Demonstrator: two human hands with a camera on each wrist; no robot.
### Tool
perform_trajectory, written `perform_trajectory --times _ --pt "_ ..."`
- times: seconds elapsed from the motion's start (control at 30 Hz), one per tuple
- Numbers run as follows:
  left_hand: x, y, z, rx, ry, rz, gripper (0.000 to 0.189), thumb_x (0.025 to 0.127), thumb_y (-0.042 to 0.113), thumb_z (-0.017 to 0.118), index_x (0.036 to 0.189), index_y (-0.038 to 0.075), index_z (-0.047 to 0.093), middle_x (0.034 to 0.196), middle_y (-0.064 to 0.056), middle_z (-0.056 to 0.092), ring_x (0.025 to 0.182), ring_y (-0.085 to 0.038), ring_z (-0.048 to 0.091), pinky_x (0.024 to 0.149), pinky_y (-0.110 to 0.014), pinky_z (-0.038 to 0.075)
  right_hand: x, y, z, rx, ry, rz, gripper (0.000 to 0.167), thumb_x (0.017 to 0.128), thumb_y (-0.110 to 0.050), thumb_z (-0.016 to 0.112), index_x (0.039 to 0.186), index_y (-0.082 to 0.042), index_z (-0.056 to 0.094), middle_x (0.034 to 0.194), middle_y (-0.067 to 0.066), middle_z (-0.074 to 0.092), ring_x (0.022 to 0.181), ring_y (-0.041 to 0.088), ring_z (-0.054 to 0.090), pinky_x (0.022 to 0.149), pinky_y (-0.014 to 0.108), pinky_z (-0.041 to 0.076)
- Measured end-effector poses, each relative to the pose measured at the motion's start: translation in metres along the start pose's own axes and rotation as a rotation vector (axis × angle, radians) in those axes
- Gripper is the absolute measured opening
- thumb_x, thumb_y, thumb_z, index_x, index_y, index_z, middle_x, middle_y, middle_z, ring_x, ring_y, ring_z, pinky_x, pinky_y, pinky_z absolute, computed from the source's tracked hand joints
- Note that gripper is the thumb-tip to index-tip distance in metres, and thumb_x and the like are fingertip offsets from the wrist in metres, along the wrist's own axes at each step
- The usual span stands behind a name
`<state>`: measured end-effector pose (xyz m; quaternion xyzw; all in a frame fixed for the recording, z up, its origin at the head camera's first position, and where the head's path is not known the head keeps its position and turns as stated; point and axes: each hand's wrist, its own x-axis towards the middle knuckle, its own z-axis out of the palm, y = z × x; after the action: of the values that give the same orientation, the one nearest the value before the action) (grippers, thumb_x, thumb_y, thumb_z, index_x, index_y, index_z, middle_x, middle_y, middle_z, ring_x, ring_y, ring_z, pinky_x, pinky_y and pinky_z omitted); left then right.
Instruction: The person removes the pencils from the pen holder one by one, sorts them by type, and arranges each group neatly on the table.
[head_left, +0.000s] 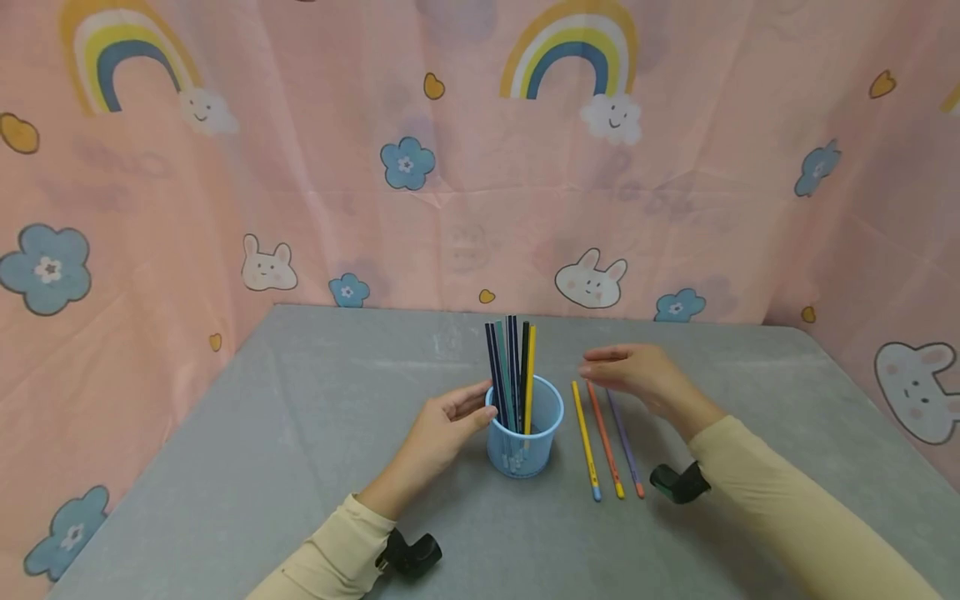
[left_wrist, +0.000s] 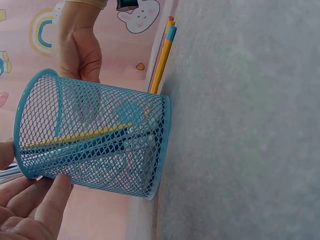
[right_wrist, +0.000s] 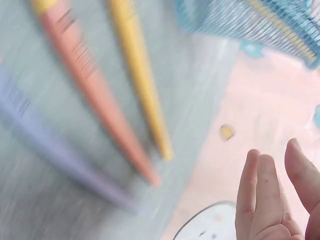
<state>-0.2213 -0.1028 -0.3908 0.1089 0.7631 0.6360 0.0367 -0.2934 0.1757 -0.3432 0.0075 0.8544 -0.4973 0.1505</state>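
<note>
A light blue mesh pencil cup [head_left: 550, 417] stands upright on the table, with several dark, teal and yellow pencils [head_left: 514, 375] leaning inside it. My left hand [head_left: 450, 425] holds the cup's rim and side from the left, thumb at the rim and fingers against the mesh [left_wrist: 95, 137]. To the cup's right lie a yellow pencil [head_left: 585, 437], an orange pencil [head_left: 605, 437] and a purple pencil [head_left: 625, 442], side by side. Over their far ends hovers my right hand [head_left: 637, 375], its fingers [right_wrist: 267, 192] fairly straight and nothing between them and the thumb.
The grey table [head_left: 300, 442] extends around the cup. Behind it hangs a pink curtain [head_left: 465, 217] printed with rainbows, rabbits and flowers. A black wrist camera [head_left: 411, 554] sits on the left wrist and another camera [head_left: 679, 482] on the right.
</note>
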Motion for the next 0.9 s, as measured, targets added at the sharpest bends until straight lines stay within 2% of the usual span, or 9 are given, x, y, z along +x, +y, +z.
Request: perform_trajectory --times 0.2,0.43,0.6,0.9 --pt "0.001 -0.001 -0.001 -0.004 0.001 0.001 0.047 0.097 0.022 0.065 0.14 0.004 0.055 0.142 -0.015 0.058 0.13 -0.031 0.058 0.109 -0.045 0.048 -0.003 -0.015 0.014 0.052 -0.03 -0.034 0.059 0.093 -0.034 0.071 0.139 -0.003 0.055 0.14 0.017 0.06 0.13 0.031 0.058 0.113 0.047 0.044" --pt "-0.001 0.001 -0.001 0.01 -0.002 0.003 0.047 0.098 0.023 0.064 0.14 0.004 0.055 0.142 -0.015 0.058 0.13 -0.031 0.058 0.109 -0.046 0.048 -0.005 -0.027 0.026 0.112 -0.048 -0.052 0.055 0.093 -0.029 0.072 0.138 -0.002 0.055 0.141 0.019 0.058 0.13 0.032 0.058 0.113 0.047 0.044" --pt "-0.001 0.0 0.0 -0.001 -0.01 0.001 0.047 0.099 0.023 0.063 0.14 0.003 0.055 0.141 -0.016 0.058 0.13 -0.031 0.058 0.109 -0.046 0.047 -0.005 -0.035 0.033 0.138 -0.074 -0.086 0.051 0.094 -0.025 0.071 0.137 -0.002 0.057 0.14 0.018 0.059 0.129 0.032 0.059 0.109 0.043 0.046" --pt "0.0 0.001 0.001 -0.02 -0.02 0.005 0.048 0.099 0.021 0.063 0.141 0.002 0.053 0.142 -0.016 0.057 0.131 -0.031 0.057 0.109 -0.045 0.048 -0.003 -0.043 0.046 0.142 -0.011 -0.099 0.043 0.093 -0.019 0.071 0.13 -0.002 0.061 0.134 0.019 0.063 0.121 0.03 0.065 0.105 0.042 0.05"
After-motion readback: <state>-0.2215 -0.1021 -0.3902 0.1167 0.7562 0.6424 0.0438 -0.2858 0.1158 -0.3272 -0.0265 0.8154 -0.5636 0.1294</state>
